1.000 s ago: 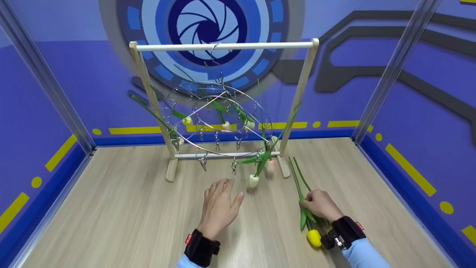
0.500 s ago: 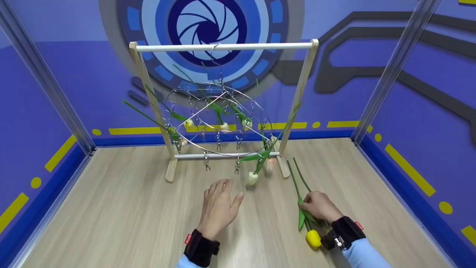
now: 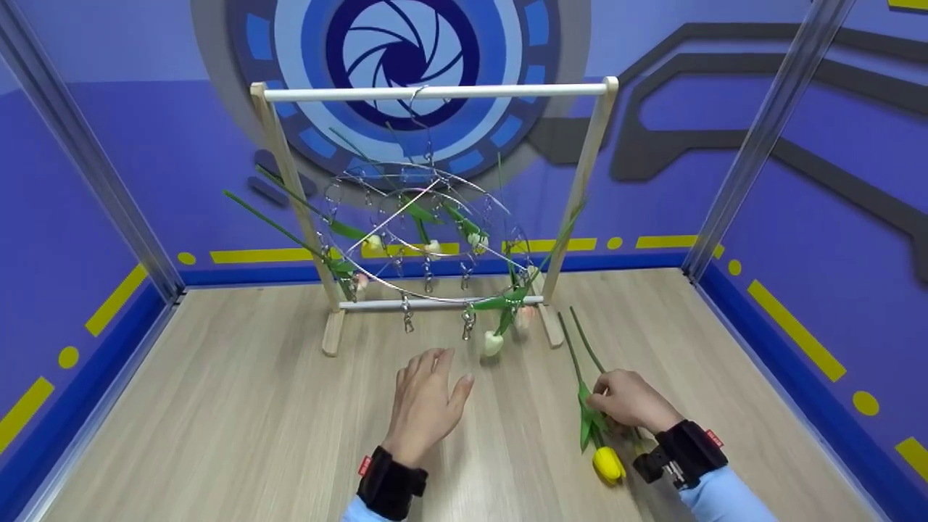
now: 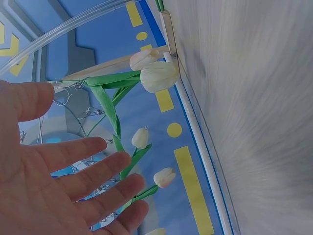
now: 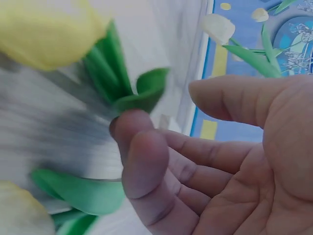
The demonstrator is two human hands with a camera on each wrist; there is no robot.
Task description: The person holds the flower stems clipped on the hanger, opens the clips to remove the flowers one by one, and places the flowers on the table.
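Note:
My right hand (image 3: 634,401) is at a yellow tulip (image 3: 609,464) lying on the table. In the right wrist view, its thumb stands apart from the bent fingers, whose tips are by a green leaf (image 5: 142,93). A second tulip (image 5: 22,210), pale yellow, lies beside it, its bloom mostly hidden in the head view. My left hand (image 3: 426,406) is held over the table with fingers extended and nothing in it. Ahead hangs a round metal clip hanger (image 3: 395,214) carrying several tulips, among them a white tulip (image 3: 493,344) at the near right. Several clips hold nothing.
A rack with a white top bar (image 3: 507,90) and wooden feet (image 3: 333,333) supports the hanger. Stems stick out past its left post (image 3: 279,148). Blue printed walls (image 3: 834,239) enclose the wooden table (image 3: 254,406) at the back and sides.
The hanger has turned slightly, its front clips shifting right and the left stems swinging outward. My right wrist has moved a little right; the yellow tulip has shifted slightly left. My left hand stays put.

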